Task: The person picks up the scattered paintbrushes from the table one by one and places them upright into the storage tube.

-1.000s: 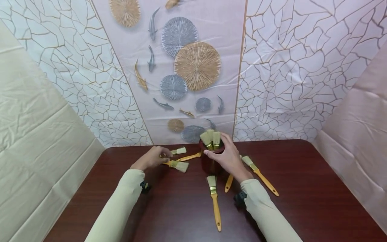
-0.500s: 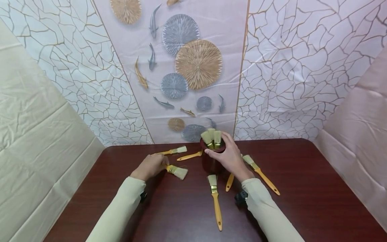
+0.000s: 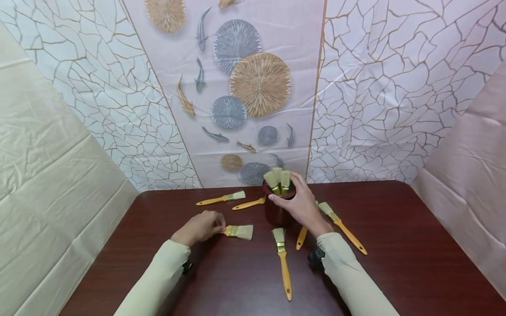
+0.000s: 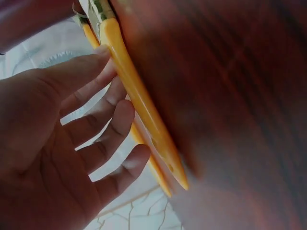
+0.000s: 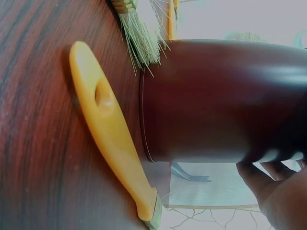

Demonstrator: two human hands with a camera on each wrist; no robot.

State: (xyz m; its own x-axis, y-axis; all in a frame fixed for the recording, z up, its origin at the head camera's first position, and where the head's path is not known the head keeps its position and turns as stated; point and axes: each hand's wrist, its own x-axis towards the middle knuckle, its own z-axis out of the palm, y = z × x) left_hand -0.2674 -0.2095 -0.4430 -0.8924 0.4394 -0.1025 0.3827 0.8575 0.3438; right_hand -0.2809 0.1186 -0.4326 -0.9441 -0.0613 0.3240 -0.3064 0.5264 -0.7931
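Note:
My left hand pinches a paintbrush with a yellow handle and pale bristles, its bristle end pointing right, low over the table. In the left wrist view the thumb and fingers meet the paintbrush on its handle, close to the metal collar. My right hand grips a dark red cylindrical cup, thumb at the near rim and fingers round the far right side. Several paintbrushes stand bristles up inside this cup. In the right wrist view the cup stands upright on the table.
On the dark wood table, one paintbrush lies at the back left and another handle sits left of the cup. A brush lies in front. Right of the cup are another brush and a partly hidden handle.
My left hand has picked out one paintbrush from the back left pair and drawn it nearer, its bristles turning to point right. The right hand has stayed on the cup.

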